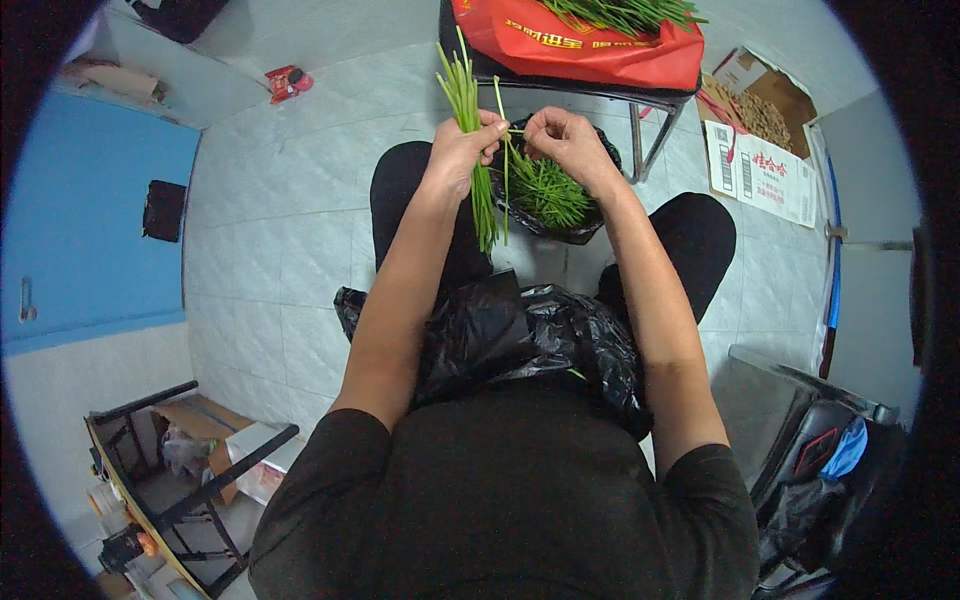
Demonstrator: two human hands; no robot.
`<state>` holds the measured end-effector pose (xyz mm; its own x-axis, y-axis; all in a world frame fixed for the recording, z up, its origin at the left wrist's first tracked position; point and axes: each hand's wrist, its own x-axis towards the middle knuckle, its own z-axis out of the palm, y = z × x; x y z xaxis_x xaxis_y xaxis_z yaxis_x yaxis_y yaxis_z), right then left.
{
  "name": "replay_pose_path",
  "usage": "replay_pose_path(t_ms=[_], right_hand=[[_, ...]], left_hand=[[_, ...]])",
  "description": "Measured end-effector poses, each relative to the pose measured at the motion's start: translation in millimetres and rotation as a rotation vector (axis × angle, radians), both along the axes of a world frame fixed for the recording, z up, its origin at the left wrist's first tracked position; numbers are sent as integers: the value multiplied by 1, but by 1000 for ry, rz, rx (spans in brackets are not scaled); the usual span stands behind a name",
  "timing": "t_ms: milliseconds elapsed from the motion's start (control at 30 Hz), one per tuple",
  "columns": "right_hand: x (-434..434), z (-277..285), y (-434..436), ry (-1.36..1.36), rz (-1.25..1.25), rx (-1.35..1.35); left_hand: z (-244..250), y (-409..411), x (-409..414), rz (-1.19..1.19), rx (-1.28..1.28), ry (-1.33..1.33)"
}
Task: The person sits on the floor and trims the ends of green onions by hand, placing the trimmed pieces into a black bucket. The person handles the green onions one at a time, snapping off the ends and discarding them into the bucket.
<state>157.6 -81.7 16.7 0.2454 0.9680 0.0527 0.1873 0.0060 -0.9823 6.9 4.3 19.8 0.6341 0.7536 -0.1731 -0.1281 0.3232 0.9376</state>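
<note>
My left hand is wrapped around a bunch of long green stalks, which look like chives. A single stalk hangs upright by its thumb tip, slightly apart from the bunch. My right hand faces it, thumb and forefinger pinched on a thin pale-green strand that reaches across to the left thumb. Under the hands, a black plastic bag on the floor holds a heap of cut green pieces. Another black plastic bag is spread over my lap.
Ahead, a red bag with more green stalks rests on a metal-legged stool. An open cardboard box with brown contents stands right. A dark-framed rack is at lower left, a chair at lower right.
</note>
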Motion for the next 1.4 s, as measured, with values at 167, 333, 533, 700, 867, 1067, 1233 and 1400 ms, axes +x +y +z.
replay_pose_path(t_ms=[167,333,533,700,867,1067,1233,1400], right_hand=[[0,6,-5,-169,-81,32],[3,8,-8,-221,-162,83],[12,6,-4,-188,-257,107],[30,7,-1,-93,-353,131],[41,10,-1,338,-527,261],[37,-5,5,441,-470,266],[40,-27,8,294,-391,61],[29,-40,10,7,-299,-37]], left_hand=[[-4,-1,2,-19,-14,12],[-4,-8,6,-76,-84,-18],[3,-10,2,-198,-34,24],[4,-10,-1,-231,-42,40],[-2,-6,-3,-173,-108,-9],[-7,-1,-1,-60,-145,-83],[-2,-3,0,-49,-127,-67],[-2,-4,0,-62,-106,-53]])
